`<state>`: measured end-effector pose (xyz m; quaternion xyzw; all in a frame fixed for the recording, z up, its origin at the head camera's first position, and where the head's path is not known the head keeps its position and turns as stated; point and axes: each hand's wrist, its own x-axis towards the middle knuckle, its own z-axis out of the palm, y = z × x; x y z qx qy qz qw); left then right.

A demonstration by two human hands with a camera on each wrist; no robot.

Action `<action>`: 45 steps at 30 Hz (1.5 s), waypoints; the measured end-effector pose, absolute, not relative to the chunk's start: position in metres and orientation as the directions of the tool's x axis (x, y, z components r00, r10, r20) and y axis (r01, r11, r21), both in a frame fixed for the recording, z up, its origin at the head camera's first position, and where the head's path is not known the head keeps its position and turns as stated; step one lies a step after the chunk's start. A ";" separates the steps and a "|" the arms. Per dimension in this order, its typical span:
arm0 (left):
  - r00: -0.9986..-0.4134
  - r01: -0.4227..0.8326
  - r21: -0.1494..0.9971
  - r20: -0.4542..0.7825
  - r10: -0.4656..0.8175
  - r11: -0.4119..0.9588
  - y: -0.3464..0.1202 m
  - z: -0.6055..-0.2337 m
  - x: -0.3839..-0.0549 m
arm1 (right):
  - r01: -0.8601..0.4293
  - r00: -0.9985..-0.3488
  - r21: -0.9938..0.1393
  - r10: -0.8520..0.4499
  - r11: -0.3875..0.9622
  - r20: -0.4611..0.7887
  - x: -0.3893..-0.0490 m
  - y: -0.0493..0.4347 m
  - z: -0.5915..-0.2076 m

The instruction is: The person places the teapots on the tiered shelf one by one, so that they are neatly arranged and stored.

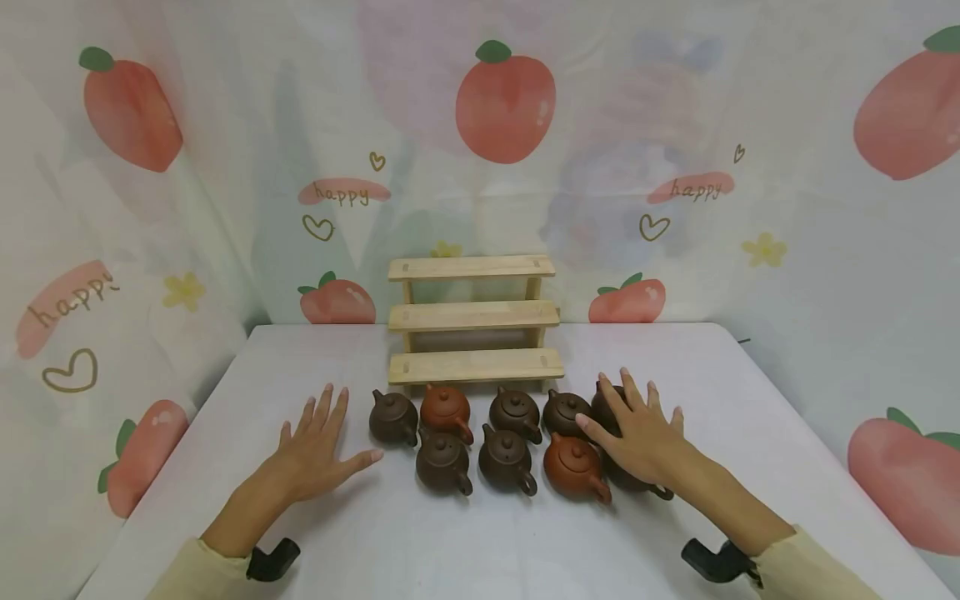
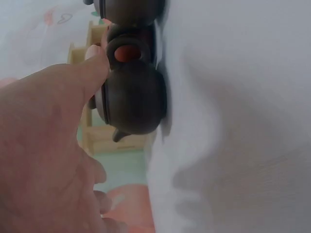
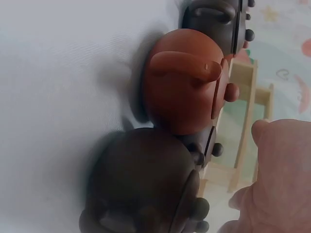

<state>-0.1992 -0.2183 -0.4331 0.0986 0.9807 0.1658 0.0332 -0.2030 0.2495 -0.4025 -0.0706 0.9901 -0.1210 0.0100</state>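
Several small dark brown teapots [image 1: 505,460] and two reddish-brown ones, a back one [image 1: 445,407] and a front one [image 1: 573,465], stand in two rows on the white table. My left hand [image 1: 315,457] is spread, palm down, left of the group, nearest the leftmost dark teapot [image 1: 392,418]. Over the right end of the rows, my right hand [image 1: 647,435] has its fingers spread. It partly hides two dark teapots beneath. In the right wrist view, a dark teapot [image 3: 141,174] and a reddish-brown one [image 3: 182,92] sit beside that hand. Neither hand grips anything.
Behind the teapots stands a three-step wooden rack [image 1: 476,367] with bare shelves. The white tabletop [image 1: 480,550] reaches toward me. A patterned cloth [image 1: 480,208] with peaches and lettering hangs around the back and sides. Black wrist mounts [image 1: 273,560] sit under both sleeves.
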 end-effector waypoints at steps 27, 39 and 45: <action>-0.960 0.265 0.575 0.083 0.266 0.774 -0.212 -0.425 -0.293 | -0.078 -0.994 -0.420 -0.101 0.904 -0.033 -0.150 0.302 -0.406; -0.939 0.214 0.610 -0.086 0.332 0.763 -0.205 -0.420 -0.332 | 0.018 -0.996 -0.451 -0.025 0.892 -0.090 -0.139 0.304 -0.429; -0.914 0.230 0.661 -0.104 0.391 0.714 -0.202 -0.420 -0.337 | 0.028 -0.995 -0.455 -0.020 0.890 -0.100 -0.135 0.300 -0.439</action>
